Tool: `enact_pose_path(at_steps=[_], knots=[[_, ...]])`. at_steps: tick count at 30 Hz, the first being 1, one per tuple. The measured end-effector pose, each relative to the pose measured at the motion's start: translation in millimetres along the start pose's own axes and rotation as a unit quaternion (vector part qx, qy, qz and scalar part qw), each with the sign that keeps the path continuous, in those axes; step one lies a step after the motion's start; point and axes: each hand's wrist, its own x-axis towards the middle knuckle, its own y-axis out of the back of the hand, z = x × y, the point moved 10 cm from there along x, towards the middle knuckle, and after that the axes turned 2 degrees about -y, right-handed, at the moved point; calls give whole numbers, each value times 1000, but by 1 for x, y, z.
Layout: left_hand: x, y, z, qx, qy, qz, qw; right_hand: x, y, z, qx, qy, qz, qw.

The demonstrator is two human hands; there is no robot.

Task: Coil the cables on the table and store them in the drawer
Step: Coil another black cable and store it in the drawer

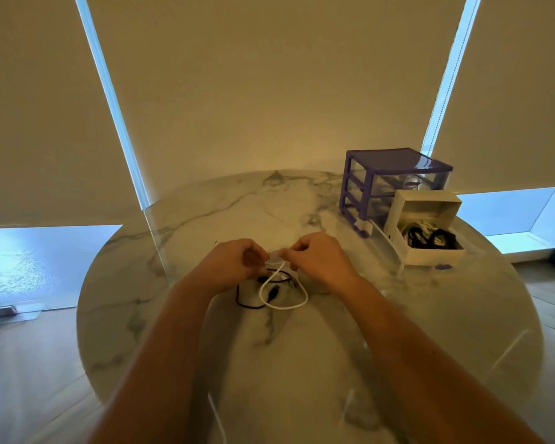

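Both hands pinch white cable: left hand [234,262], right hand [314,256] shaping its loop [282,298] for coiling; open drawer [428,233] waits at 2 o'clock

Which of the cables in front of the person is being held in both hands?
The white cable: both the left hand and right hand pinch it, its loop hanging. The black cable lies untouched on the table.

Glossy marble table [302,347], clear plastic drawer unit [394,184], wood floor [29,379].
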Motion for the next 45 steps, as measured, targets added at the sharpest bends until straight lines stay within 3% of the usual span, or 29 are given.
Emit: enact_pose_path(at_steps=[8,13,16,19,24,26,31,36,45], knots=[[5,-7,-3,6,7,11,1000,14,24,-2,-75,15,66,995],[3,19,-10,-88,17,136,987,25,33,-2,-131,23,94,987],[-5,40,-15,-154,30,234,960,28,31,-3,-156,50,95,982],[-6,46,-16,-237,35,262,935,23,26,-8,-153,97,107,978],[5,46,-3,-334,44,252,907,-1,30,-43,-96,265,176,943],[12,45,4,-347,47,226,909,-5,35,-49,-64,287,193,936],[25,34,23,-304,37,142,941,-4,54,-40,74,253,214,941],[19,10,36,-274,3,98,957,4,55,-18,242,152,139,948],[10,-2,53,-310,-24,25,950,1,48,-14,263,131,139,946]])
